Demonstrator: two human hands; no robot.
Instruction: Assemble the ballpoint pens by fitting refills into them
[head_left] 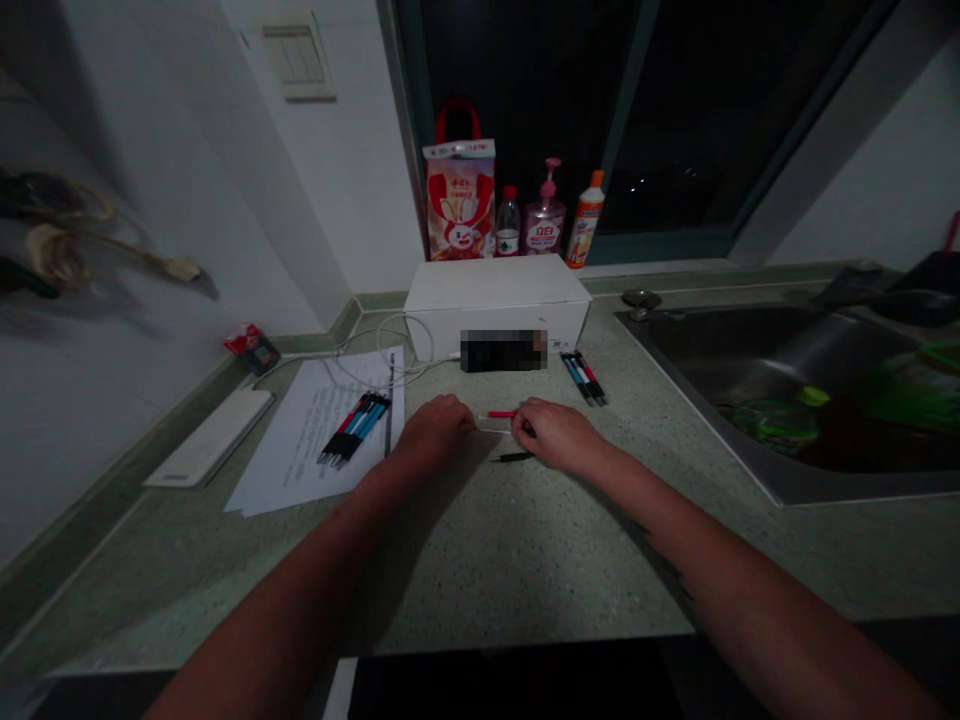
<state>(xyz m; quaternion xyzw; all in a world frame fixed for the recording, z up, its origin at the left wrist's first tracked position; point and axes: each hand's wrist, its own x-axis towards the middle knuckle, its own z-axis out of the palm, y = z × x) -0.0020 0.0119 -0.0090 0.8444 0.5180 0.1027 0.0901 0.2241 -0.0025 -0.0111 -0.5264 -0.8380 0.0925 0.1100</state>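
Near the middle of the counter, my left hand [436, 430] is closed at one end of a thin pale rod [493, 431]. My right hand [553, 432] has its fingers closed at the rod's other end. A red pen part [501, 414] lies between the hands, its right end by my right fingers. Just below them is a small black pen part [511, 457] on the counter. Several pens [355, 428] rest on printed papers [300, 440] to the left. More pens [585, 378] lie to the right, before a white box [495, 290].
At the right is a metal sink [780, 490] with a green bottle. A blurred-out dark object [502, 352] with a white cable stands before the box. A white flat device [214, 438] lies far left. Bottles and a red bag [460, 200] stand behind the box.
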